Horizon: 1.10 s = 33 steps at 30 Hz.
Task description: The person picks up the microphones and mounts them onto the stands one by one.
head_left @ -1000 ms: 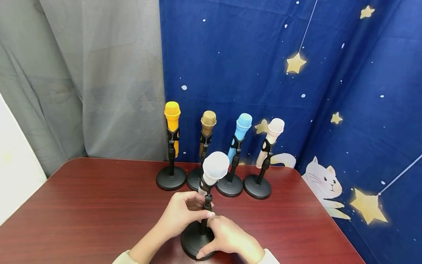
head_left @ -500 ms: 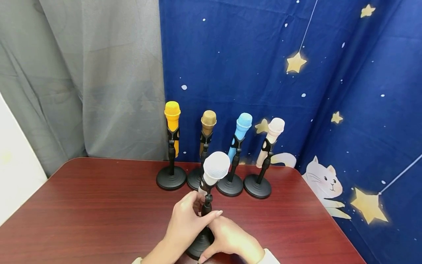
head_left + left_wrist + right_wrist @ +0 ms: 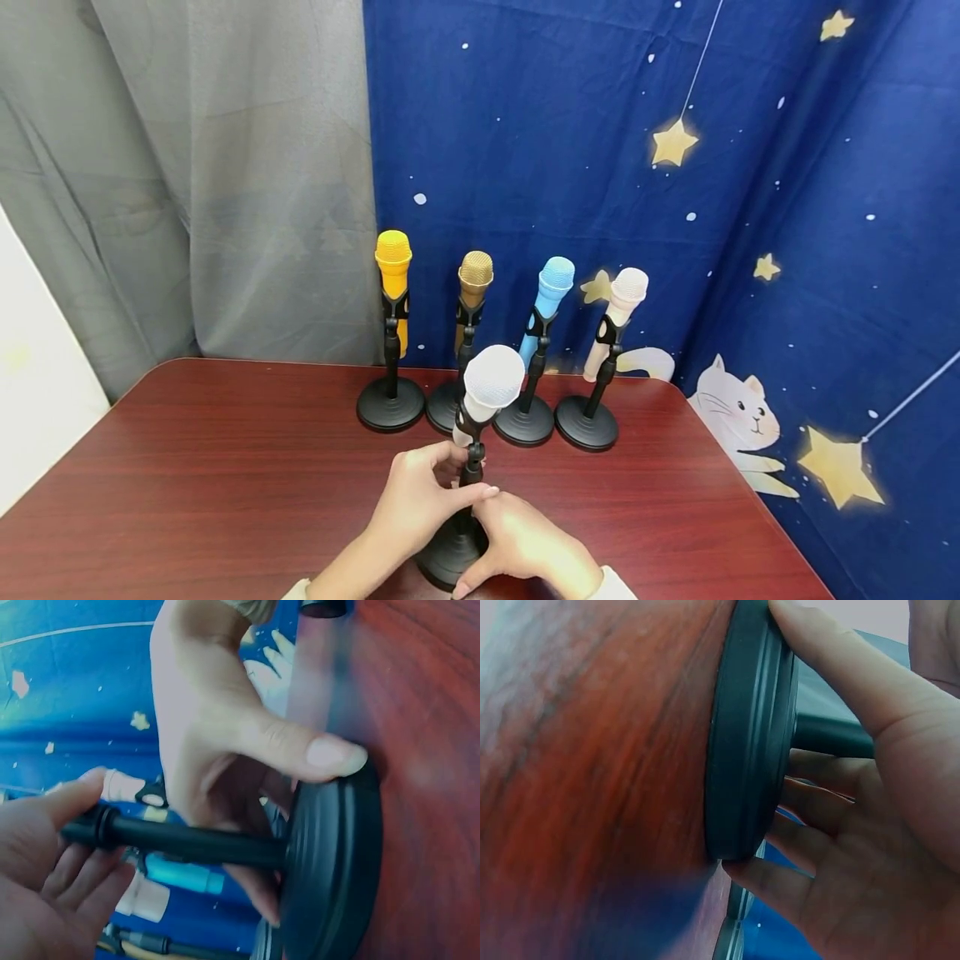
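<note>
A white microphone (image 3: pixel 493 379) sits tilted in the clip of a black desk stand, nearest me on the table. My left hand (image 3: pixel 416 504) has its thumb and fingers curled round the upper pole, and in the left wrist view they surround the pole's collar (image 3: pixel 101 827). Lower down, my right hand (image 3: pixel 528 537) grips the stand's round base (image 3: pixel 447 554). The right wrist view shows its thumb (image 3: pixel 847 664) on one side of the base's rim (image 3: pixel 742 765) and its fingers toward the other. The base appears to rest flat on the wood.
Behind stand a yellow microphone (image 3: pixel 393 267), a gold one (image 3: pixel 475 279), a light blue one (image 3: pixel 553 283) and a pale pink one (image 3: pixel 622 300), each on its own black stand. They line the far side of the reddish-brown table (image 3: pixel 225 467), before grey and blue curtains.
The left hand's thumb has swung right across the pole, then slightly back left. My right hand stays at the base, and the microphone has barely moved.
</note>
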Motion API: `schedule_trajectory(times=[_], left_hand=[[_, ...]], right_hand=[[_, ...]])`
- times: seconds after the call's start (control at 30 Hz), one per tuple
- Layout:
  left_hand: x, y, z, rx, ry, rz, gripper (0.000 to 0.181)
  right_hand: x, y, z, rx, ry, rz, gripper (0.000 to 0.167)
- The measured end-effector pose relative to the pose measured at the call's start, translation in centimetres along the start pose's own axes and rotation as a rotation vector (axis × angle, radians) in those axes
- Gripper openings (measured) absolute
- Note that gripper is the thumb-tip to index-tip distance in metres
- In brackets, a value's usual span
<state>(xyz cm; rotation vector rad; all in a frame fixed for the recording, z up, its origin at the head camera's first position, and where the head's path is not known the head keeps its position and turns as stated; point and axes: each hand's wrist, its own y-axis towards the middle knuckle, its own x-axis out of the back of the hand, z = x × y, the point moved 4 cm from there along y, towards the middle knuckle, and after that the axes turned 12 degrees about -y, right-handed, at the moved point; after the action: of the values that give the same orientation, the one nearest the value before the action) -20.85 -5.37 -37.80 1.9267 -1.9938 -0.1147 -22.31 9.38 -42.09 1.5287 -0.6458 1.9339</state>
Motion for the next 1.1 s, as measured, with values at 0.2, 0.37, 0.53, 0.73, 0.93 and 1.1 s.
schedule_trajectory(times=[0.2, 0.37, 0.53, 0.73, 0.93, 1.1], left_hand=[[0.3, 0.9, 0.9, -0.044, -0.21, 0.273, 0.032], [-0.2, 0.4, 0.2, -0.195, -0.032, 0.186, 0.028], [-0.9, -0.6, -1.1, -0.17, 0.233, -0.101, 0.037], [-0.9, -0.8, -1.3, -0.112, 0.261, -0.199, 0.042], [-0.6, -0.7, -1.5, -0.085, 0.265, -0.186, 0.037], [-0.3, -0.6, -1.7, -0.061, 0.235, -0.129, 0.034]], right_hand=[[0.0, 0.1, -0.1, -0.004, -0.015, 0.012, 0.101], [-0.1, 0.0, -0.1, 0.017, 0.026, -0.002, 0.1], [-0.1, 0.0, 0.0, 0.027, 0.06, -0.013, 0.092], [-0.3, 0.1, 0.0, 0.034, 0.06, -0.023, 0.09], [-0.3, 0.0, 0.0, 0.026, 0.051, -0.026, 0.096], [-0.2, 0.0, 0.0, -0.001, 0.035, -0.007, 0.099]])
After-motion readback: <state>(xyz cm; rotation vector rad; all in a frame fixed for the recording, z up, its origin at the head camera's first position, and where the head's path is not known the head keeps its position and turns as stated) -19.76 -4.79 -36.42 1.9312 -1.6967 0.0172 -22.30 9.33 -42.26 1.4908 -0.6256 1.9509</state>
